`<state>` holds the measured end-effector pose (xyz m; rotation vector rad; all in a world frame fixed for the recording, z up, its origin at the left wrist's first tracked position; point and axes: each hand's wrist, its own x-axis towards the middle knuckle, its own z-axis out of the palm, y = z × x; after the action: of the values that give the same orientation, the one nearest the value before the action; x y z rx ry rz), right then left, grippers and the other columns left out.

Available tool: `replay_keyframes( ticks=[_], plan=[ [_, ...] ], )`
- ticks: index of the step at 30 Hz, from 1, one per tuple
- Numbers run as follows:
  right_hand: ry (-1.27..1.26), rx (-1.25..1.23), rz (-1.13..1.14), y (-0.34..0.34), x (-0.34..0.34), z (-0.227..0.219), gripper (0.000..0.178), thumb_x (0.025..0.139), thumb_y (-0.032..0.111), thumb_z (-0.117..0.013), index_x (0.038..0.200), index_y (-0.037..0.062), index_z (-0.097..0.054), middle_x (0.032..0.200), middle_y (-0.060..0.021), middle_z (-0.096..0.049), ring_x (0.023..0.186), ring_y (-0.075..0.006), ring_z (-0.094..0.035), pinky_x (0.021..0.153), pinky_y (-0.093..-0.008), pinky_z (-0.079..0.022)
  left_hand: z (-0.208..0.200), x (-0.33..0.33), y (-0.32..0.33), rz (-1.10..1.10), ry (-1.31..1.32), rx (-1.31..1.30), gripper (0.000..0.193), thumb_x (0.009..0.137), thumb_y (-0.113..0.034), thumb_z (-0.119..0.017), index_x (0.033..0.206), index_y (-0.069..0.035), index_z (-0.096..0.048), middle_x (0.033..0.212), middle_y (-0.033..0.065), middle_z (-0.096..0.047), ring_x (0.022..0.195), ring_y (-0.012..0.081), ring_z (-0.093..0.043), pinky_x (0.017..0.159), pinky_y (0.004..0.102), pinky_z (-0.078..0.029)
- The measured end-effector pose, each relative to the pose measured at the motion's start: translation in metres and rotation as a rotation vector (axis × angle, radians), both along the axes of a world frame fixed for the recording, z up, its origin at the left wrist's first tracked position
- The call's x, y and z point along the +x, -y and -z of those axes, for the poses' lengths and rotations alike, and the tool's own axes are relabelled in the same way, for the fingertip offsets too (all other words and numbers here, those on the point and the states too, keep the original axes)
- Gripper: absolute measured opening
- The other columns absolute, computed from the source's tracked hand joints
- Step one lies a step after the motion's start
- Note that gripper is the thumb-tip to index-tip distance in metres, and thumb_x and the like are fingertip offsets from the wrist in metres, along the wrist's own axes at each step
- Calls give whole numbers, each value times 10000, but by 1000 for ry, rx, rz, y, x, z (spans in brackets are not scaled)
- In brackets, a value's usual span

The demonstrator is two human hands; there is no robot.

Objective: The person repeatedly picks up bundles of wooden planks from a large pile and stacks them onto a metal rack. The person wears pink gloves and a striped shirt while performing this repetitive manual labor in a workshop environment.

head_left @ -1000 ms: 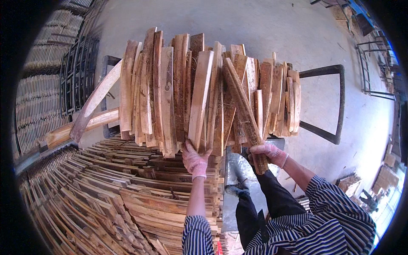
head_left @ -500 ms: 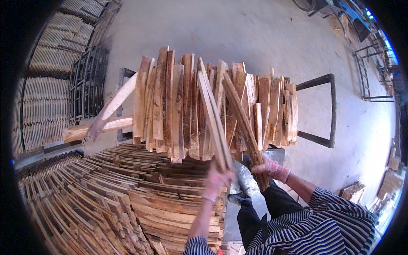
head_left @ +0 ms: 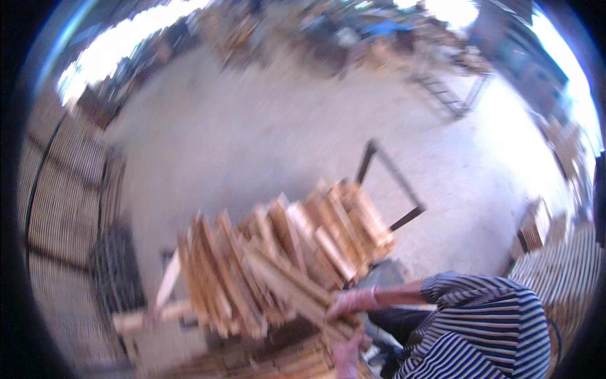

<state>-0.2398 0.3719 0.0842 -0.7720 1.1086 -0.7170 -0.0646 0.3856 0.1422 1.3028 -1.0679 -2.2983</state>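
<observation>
Both gloved hands [head_left: 351, 302] are clamped on wooden strips [head_left: 287, 286] slanting across piled boards [head_left: 208, 275].

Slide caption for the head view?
Gloved left hand and right hand at the near ends of strips slanting over a wood pile.

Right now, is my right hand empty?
No, your right hand is wrapped around a slat that slants across the wood pile.

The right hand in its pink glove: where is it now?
In the head view, the pink-gloved right hand is low, right of centre, against long brown wooden strips, just above the pink-gloved left hand.
</observation>
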Motion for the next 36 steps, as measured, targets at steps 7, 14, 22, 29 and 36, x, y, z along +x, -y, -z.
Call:
replay_keyframes(
  ticks=[7, 14, 22, 29, 36],
  plan=[
    [-117, -150, -45, -101, 58, -58, 980, 668, 384, -909, 1430, 7, -420, 1318, -155, -594, 1213, -249, -557, 1020, -412, -473, -29, -35, -57, 275, -89, -314, 564, 860, -139, -778, 1338, -3, -511, 1103, 94, -683, 948, 155, -672, 835, 333, -561],
    [29, -383, -132, -154, 157, -79, 1158, 593, 371, -932, 1501, 48, -290, 1320, -138, -585, 1184, -228, -573, 937, -419, -515, -81, -8, -146, 349, -103, -453, 512, 861, -136, -769, 1296, -5, -533, 1093, 96, -682, 949, 162, -668, 842, 339, -555],
    [-126, -429, -387, -236, 202, -223, 1111, 636, 372, -857, 1531, 71, -271, 1335, -201, -558, 1215, -298, -567, 980, -408, -487, -123, 50, -208, 296, -68, -559, 453, 862, -134, -760, 1248, -6, -559, 1081, 100, -680, 949, 171, -663, 849, 346, -549],
    [-107, -654, -470, -246, 269, -271, 1114, 637, 381, -861, 1532, 71, -274, 1342, -206, -553, 1221, -303, -565, 985, -413, -485, -164, 98, -219, 179, -15, -647, 402, 863, -132, -751, 1206, -7, -582, 1070, 103, -678, 950, 178, -658, 856, 352, -544],
    [-71, -751, -543, -231, 311, -279, 1117, 637, 390, -865, 1532, 71, -277, 1349, -210, -548, 1228, -308, -562, 991, -417, -482, -194, 134, -200, 41, 50, -710, 352, 864, -130, -743, 1164, -8, -605, 1060, 106, -676, 951, 185, -654, 862, 358, -539]
  ],
)
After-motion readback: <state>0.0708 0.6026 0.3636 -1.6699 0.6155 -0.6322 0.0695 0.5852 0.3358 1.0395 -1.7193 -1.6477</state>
